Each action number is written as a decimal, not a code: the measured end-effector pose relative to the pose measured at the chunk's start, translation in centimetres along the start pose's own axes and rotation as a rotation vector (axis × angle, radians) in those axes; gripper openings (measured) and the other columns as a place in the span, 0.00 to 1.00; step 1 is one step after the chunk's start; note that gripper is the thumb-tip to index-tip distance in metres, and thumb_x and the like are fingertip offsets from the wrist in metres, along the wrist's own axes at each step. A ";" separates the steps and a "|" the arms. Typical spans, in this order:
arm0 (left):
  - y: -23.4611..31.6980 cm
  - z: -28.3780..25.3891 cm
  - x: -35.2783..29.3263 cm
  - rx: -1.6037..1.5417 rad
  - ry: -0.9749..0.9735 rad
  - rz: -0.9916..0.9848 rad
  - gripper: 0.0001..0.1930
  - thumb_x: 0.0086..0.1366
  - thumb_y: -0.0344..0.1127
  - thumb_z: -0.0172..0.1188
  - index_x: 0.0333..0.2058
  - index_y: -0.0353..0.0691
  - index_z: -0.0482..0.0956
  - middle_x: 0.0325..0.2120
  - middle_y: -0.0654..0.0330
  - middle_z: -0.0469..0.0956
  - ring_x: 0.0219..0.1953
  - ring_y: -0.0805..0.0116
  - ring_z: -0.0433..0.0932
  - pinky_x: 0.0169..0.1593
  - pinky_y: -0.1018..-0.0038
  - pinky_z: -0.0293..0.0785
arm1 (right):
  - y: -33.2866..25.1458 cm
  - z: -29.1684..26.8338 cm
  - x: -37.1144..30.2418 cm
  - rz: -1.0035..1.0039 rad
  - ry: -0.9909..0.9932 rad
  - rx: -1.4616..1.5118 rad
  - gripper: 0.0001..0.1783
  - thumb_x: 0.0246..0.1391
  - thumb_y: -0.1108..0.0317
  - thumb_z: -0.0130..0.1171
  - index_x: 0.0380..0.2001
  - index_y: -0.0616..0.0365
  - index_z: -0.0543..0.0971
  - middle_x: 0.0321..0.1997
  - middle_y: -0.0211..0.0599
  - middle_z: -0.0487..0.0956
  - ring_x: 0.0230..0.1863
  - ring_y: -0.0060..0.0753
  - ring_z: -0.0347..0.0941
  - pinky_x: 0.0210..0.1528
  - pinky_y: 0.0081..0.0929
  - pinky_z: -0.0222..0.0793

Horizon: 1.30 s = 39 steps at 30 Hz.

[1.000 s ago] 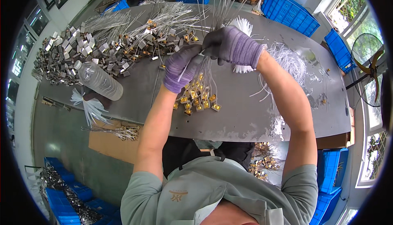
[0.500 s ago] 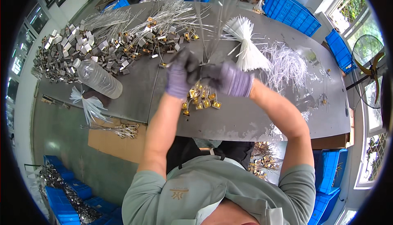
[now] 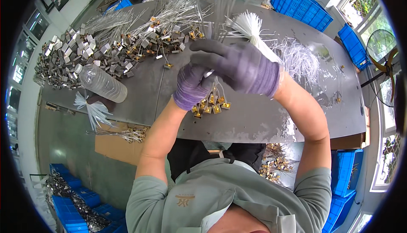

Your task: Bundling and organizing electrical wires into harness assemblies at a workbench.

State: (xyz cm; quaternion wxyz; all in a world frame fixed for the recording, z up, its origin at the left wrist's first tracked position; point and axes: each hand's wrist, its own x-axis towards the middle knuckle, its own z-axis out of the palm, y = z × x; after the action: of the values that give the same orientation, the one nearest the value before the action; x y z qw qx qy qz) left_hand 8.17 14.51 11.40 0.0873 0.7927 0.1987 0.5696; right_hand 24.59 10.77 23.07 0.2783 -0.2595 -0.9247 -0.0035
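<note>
In purple-grey gloves, both my hands meet over the middle of the table. My left hand (image 3: 191, 84) is closed round a bundle of thin wires (image 3: 221, 18), whose long ends fan upward, blurred. Below it hang the bundle's small square metal pieces with brass-coloured centres (image 3: 216, 109). Across the bundle and over the left hand's fingers lies my right hand (image 3: 250, 67), its fingers bent round; what they grip is hidden. A short pale end (image 3: 208, 74) shows between the hands.
A heap of metal pieces (image 3: 85, 48) with wires covers the table's left, beside a clear plastic bottle (image 3: 103, 83). White strips stand tied in a bundle (image 3: 252, 29), with loose strips (image 3: 299, 63) right of it. Blue crates (image 3: 301, 8) and a fan (image 3: 381, 63) are beyond.
My right hand has moved left and up, from beside the left hand to over it and across the bundle. The left hand stays nearly in place, still on the wires.
</note>
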 end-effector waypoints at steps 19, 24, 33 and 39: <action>-2.5 2.4 -1.3 -0.328 0.279 -0.375 0.12 0.54 0.21 0.60 0.36 0.40 0.71 0.34 0.63 0.73 0.32 0.78 0.72 0.38 0.80 0.71 | -0.3 -0.1 -3.0 0.177 0.229 -0.045 0.14 0.45 0.75 0.61 0.39 0.58 0.77 0.33 0.42 0.80 0.30 0.43 0.78 0.31 0.31 0.74; -3.0 4.3 0.0 -0.326 0.445 -0.305 0.08 0.56 0.23 0.58 0.35 0.39 0.71 0.34 0.62 0.72 0.31 0.77 0.71 0.35 0.80 0.69 | 0.7 0.7 -0.2 0.157 0.074 -0.217 0.15 0.49 0.72 0.57 0.43 0.53 0.77 0.20 0.41 0.74 0.22 0.43 0.74 0.24 0.35 0.69; -4.1 0.0 0.7 0.008 0.190 0.030 0.09 0.58 0.37 0.63 0.32 0.39 0.75 0.23 0.56 0.76 0.22 0.60 0.75 0.30 0.68 0.73 | 2.4 1.0 1.3 0.279 -0.223 -0.219 0.09 0.52 0.62 0.56 0.34 0.53 0.76 0.19 0.43 0.74 0.23 0.50 0.73 0.26 0.42 0.67; -3.9 -4.7 -1.8 0.254 -0.140 -0.100 0.07 0.58 0.35 0.62 0.30 0.39 0.76 0.20 0.53 0.75 0.21 0.56 0.74 0.27 0.66 0.72 | 4.7 2.0 -3.0 0.424 -0.198 -0.343 0.08 0.52 0.66 0.53 0.35 0.55 0.77 0.22 0.40 0.76 0.27 0.48 0.75 0.31 0.42 0.70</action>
State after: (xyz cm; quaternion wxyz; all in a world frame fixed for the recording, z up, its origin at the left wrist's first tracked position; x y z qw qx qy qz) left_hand 2.46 16.88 9.97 0.0281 0.8243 0.3018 0.4782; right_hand 27.95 13.67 19.13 0.1330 -0.4896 -0.8584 -0.0763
